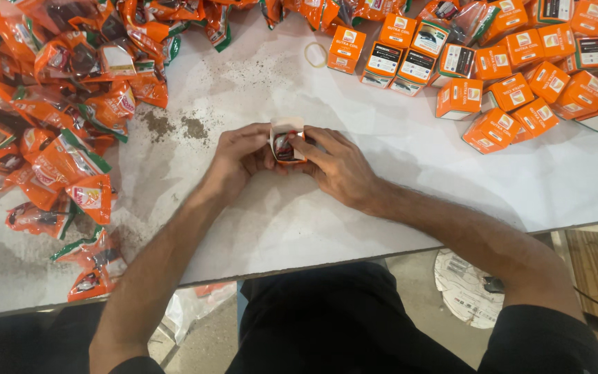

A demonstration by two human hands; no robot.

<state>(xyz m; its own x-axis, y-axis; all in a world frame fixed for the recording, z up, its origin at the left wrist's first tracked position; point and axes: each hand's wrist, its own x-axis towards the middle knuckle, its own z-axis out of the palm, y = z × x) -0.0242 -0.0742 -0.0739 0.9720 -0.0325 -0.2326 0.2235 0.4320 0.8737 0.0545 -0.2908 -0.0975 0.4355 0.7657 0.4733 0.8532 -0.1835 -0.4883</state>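
The white surface (396,173) has a big heap of orange packets (57,104) on one side and many shut orange boxes (520,76) on the other. In the middle, both hands hold one small open box (287,142) with a packet poking out. It could pop back out or bend the flaps if pushed crooked. The left hand (240,156) curls round the box's side; the right hand (337,166) pinches the other side, fingers (306,149) grasping it tight.
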